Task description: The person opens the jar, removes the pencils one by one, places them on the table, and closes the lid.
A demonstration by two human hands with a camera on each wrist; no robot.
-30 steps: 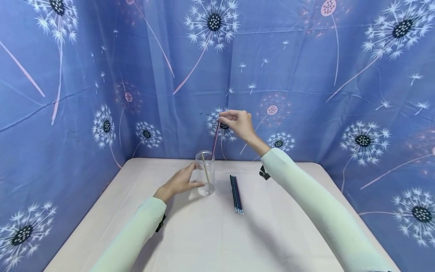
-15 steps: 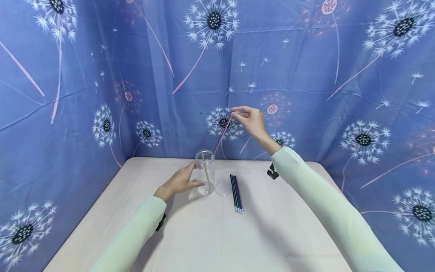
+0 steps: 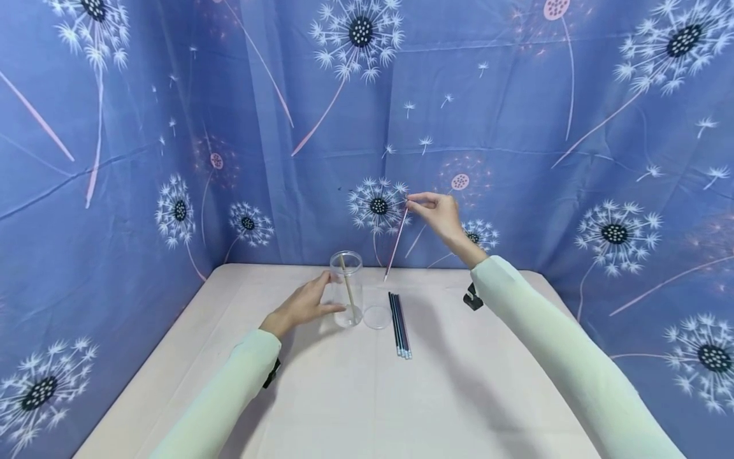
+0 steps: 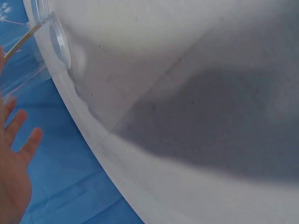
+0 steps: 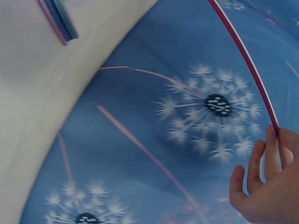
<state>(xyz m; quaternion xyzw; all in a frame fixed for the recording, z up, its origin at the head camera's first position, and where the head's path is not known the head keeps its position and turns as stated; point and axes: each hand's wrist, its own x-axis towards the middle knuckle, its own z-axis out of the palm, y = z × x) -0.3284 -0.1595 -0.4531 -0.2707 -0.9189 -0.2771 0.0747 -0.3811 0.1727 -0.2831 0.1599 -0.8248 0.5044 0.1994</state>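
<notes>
In the head view, a clear jar (image 3: 357,287) stands upright on the table, and my left hand (image 3: 304,304) holds its left side between thumb and fingers. A yellowish pencil (image 3: 348,287) leans inside it. In the left wrist view, part of the left hand (image 4: 14,172) shows beside the jar (image 4: 58,42). My right hand (image 3: 438,217) pinches the top end of a red pencil (image 3: 396,245), which hangs tilted, its pale lower end above the table, right of the jar. The right wrist view shows this red pencil (image 5: 245,53) between thumb and fingertips.
A row of several dark pencils (image 3: 399,325) lies side by side on the table, pale ends towards me. Between them and the jar lies a clear round lid (image 3: 377,317). Blue dandelion-print cloth (image 3: 493,115) hangs behind the white table (image 3: 344,395).
The right hand has moved right with the red pencil, whose lower end has gone from the jar's rim to a spot clear of it. The left hand and jar stay put.
</notes>
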